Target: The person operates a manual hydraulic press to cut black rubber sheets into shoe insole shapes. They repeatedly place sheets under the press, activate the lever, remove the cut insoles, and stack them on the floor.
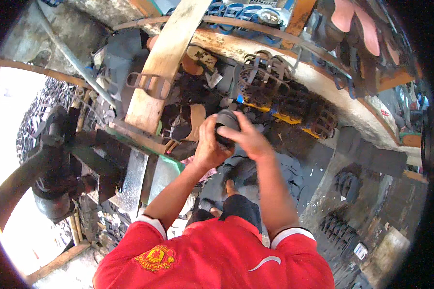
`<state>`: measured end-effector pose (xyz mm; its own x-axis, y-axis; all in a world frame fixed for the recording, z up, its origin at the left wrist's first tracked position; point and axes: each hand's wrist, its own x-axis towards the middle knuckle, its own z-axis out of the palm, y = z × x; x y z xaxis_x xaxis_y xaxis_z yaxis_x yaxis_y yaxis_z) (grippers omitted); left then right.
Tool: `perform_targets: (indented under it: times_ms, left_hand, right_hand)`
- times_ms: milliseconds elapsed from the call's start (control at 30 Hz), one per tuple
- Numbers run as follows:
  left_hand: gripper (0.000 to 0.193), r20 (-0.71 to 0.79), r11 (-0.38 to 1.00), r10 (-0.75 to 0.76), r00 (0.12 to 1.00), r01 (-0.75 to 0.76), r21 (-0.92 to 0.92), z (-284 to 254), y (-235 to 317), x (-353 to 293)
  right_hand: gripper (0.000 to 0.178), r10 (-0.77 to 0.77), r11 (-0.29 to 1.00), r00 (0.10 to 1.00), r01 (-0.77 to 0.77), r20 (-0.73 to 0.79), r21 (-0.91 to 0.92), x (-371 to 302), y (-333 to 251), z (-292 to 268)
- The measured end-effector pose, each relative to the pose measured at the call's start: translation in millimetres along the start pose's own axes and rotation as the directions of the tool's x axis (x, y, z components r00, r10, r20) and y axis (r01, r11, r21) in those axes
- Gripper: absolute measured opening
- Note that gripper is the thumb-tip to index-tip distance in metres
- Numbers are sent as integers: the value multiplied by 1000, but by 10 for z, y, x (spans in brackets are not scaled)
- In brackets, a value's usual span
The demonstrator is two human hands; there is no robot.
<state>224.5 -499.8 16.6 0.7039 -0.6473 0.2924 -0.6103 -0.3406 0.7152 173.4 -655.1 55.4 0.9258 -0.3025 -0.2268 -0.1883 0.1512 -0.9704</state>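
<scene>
In front of my body I hold up a dark, rounded piece with band-like layers [227,120], perhaps a sandal; its exact kind does not show clearly. My left hand [208,148] is closed around its left side and underside. Across its right side lies my right hand [250,138], slightly blurred, thumb and fingers gripping it. Beyond my left hand, a brown strap frame with several bands [149,85] lies on a long pale wooden plank [171,53].
At my left stands a dark machine [53,178] beside a metal-faced bench [132,183]. Strapped sandals [265,77] line the far ledge. Pink-soled footwear [366,29] hangs at upper right. Dark sheet pieces [287,173] and a pile of black pieces [340,231] cover parts of the floor.
</scene>
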Motion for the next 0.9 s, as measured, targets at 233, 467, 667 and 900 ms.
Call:
perform_targets:
  times_ms: [233, 467, 667, 900]
  left_hand:
    - [109, -154, 993, 112, 982, -114, -9, -402, 22, -6]
    - [142, -764, 400, -632, 131, 899, -177, -1601, -2382, 1039]
    - [131, -672, 51, -738, 68, 998, 45, -1994, -3488, 913]
    - [95, -406, 304, -624, 668, 686, 661, -1592, -2472, 1369]
  right_hand:
    - [36, 476, 880, 800, -438, -366, 187, -506, 1214, -1437]
    - [41, 551, 780, 637, -622, -539, 62, -1395, 2673, -1306]
    - [25, 604, 761, 746, -434, -281, 482, -1519, 2929, -440]
    - [39, 541, 736, 676, -668, -500, -105, -3027, 3182, -79]
